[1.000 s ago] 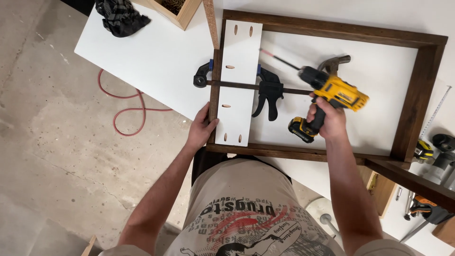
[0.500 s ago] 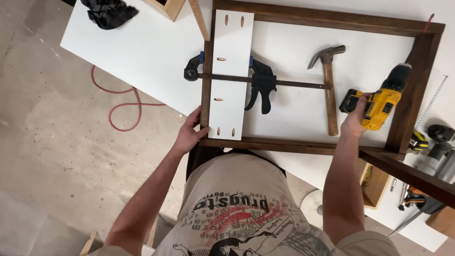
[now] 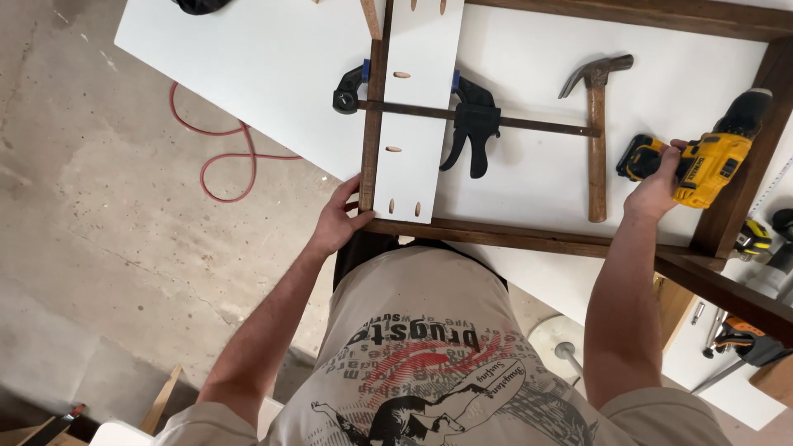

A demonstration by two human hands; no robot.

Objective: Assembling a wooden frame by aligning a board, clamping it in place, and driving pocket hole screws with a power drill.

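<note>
Drill (image 3: 702, 161), yellow and black, lies at the right of the frame on the white tabletop (image 3: 273, 74), inside the dark wooden frame (image 3: 529, 237); the right hand (image 3: 657, 186) is wrapped around its grip. The left hand (image 3: 337, 221) clasps the frame's lower left corner, fingers curled over the edge beside a white panel (image 3: 420, 124) with pocket holes. A black bar clamp (image 3: 471, 124) crosses that panel and the frame's left rail. A hammer (image 3: 596, 132) lies between clamp and drill, just left of the right hand. A red cord (image 3: 223, 157) loops on the concrete floor (image 3: 91, 248) at left. More tools crowd the far right edge.
</note>
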